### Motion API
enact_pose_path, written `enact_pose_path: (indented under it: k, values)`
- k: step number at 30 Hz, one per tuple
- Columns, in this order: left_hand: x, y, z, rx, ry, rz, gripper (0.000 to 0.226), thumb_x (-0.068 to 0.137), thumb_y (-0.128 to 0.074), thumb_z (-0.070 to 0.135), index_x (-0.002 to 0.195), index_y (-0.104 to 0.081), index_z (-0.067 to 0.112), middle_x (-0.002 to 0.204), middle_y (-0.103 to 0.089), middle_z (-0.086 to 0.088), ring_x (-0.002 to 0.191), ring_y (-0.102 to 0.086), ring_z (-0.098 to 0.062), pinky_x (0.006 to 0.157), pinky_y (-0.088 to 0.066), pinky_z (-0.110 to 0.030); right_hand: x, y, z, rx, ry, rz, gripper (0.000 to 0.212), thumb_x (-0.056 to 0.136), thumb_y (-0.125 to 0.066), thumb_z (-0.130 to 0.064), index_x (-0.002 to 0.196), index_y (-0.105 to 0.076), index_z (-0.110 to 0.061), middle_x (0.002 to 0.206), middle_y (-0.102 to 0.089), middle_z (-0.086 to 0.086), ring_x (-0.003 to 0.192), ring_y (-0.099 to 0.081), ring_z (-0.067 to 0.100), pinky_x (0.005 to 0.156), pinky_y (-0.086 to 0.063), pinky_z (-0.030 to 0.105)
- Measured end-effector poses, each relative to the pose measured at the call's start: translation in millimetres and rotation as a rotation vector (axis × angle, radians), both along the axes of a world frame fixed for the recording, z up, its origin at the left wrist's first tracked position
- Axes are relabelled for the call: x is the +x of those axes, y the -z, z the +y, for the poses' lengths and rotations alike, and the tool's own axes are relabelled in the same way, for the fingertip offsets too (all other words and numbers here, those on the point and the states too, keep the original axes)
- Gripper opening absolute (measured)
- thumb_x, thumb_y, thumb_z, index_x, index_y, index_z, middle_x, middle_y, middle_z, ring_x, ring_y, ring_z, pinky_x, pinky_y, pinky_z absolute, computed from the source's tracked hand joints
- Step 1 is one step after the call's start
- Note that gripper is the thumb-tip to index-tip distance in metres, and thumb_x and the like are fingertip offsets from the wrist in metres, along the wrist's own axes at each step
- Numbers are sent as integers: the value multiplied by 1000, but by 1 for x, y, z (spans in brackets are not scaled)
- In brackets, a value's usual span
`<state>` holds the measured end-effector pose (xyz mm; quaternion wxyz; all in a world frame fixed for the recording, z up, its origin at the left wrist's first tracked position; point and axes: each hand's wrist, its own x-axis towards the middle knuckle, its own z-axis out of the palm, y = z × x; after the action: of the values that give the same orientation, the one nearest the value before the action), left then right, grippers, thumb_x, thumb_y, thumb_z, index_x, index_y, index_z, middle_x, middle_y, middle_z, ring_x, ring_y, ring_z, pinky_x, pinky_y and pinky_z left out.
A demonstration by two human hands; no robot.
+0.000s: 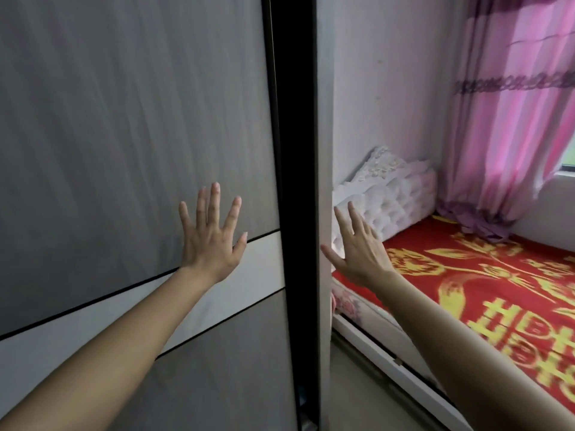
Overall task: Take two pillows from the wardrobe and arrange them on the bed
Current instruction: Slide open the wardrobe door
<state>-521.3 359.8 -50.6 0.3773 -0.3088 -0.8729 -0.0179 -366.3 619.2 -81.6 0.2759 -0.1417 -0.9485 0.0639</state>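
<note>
A grey sliding wardrobe door point(130, 126) with a white band fills the left half of the head view. My left hand point(211, 237) is spread with fingers apart, flat against or just in front of that door near its dark right edge. A narrow dark gap point(295, 150) shows between the door and the wardrobe's side panel. My right hand point(357, 253) is open, fingers apart, beside that side panel, holding nothing. The bed point(485, 293) with a red and gold cover lies to the right. No pillows are visible; the wardrobe's inside is hidden.
A white tufted headboard point(389, 197) stands against the far wall. Pink curtains point(510, 119) hang at the window on the right and pool on the bed's far corner. A strip of floor point(367, 393) runs between wardrobe and bed frame.
</note>
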Motion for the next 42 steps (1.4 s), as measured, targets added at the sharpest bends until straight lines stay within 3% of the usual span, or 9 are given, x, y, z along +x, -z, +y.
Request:
enact_pose_path:
  k: [4, 7, 11, 15, 18, 28, 30, 34, 42]
  values:
    - [-39, -7, 24, 36, -151, 55, 73, 91, -29, 56, 154, -15, 25, 161, 10, -18, 148, 8, -39, 108, 2, -74, -78, -7, 31, -112, -205, 16, 81, 96, -43, -58, 156, 4, -27, 166, 1, 6, 151, -14, 27, 115, -30, 47]
    - [-61, 5, 20, 48, -268, 115, 74, 91, -34, 58, 155, -14, 24, 161, 8, -19, 148, 10, -38, 107, 2, -75, -131, -12, 38, -315, -361, 33, 83, 95, -50, -51, 156, 1, -27, 164, -13, 3, 148, -23, 22, 113, -34, 41]
    - [-79, 26, 6, -12, -297, 203, 77, 92, -44, 60, 155, -13, 27, 162, 9, -13, 147, 19, -33, 105, 8, -75, -181, -3, 25, -717, -492, 38, 84, 94, -49, -60, 157, -7, -23, 162, -23, 2, 148, -23, 17, 117, -20, 30]
    - [-89, 34, 8, 1, -309, 274, 78, 92, -40, 65, 154, -13, 28, 158, 30, -6, 146, 20, -33, 106, 11, -74, -204, 28, 2, -1014, -550, -5, 75, 100, -41, -53, 157, -2, -22, 161, -25, -2, 148, -22, 14, 110, -17, 20]
    - [-92, 36, 10, 15, -300, 332, 75, 91, -41, 65, 151, -20, 25, 157, 30, -4, 146, 20, -32, 106, 10, -74, -212, 45, -6, -1044, -496, 91, 66, 103, -37, -46, 157, -6, -22, 159, -31, 2, 145, -30, 17, 107, -22, 21]
    - [-96, 38, 10, 39, -302, 332, 75, 90, -39, 66, 151, -20, 27, 158, 30, -3, 147, 20, -30, 107, 4, -76, -212, 53, -21, -1126, -424, 248, 58, 105, -37, -40, 156, -17, -22, 159, -31, 0, 145, -28, 16, 107, -22, 22]
    - [-96, 36, 9, 40, -290, 321, 75, 91, -39, 65, 152, -19, 27, 160, 24, -4, 147, 20, -30, 106, 2, -77, -212, 51, -25, -1143, -399, 264, 57, 105, -38, -40, 156, -18, -22, 158, -33, 1, 145, -29, 18, 107, -22, 23]
    - [-90, 34, 4, 47, -254, 293, 74, 91, -41, 63, 153, -19, 27, 158, -6, -12, 147, 19, -30, 106, 0, -77, -207, 46, -34, -1178, -347, 277, 55, 105, -38, -38, 155, -22, -22, 156, -36, 3, 144, -32, 20, 105, -23, 23]
    - [-93, 36, -35, 34, -225, 308, 75, 91, -43, 61, 153, -18, 27, 160, -3, -11, 148, 15, -30, 106, 0, -77, -204, 44, -71, -1171, -328, 266, 56, 105, -36, -41, 155, -20, -24, 157, -34, 3, 145, -31, 22, 108, -24, 28]
